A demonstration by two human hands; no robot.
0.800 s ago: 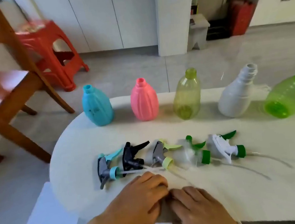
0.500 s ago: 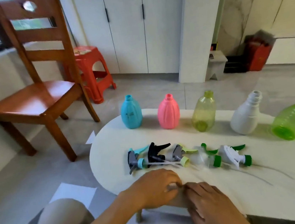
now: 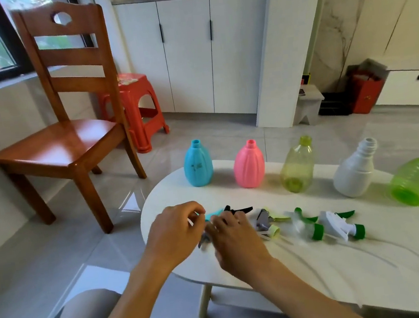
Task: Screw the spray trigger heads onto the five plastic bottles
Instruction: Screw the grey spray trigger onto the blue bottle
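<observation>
Both hands up off near table edge since half a second ago. Left hand, fingers curled, and right hand now at blue-collared grey spray trigger head, row's 9 o'clock end; actual grip unclear. Blue ribbed plastic bottle at 12 o'clock, uncapped. First pickup likely starting.

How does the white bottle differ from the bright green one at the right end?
The white bottle is opaque with smooth walls; the bright green bottle is see-through and ribbed. The white one has a longer, narrower neck; the green one's is short. Both stand capless on the table.
</observation>
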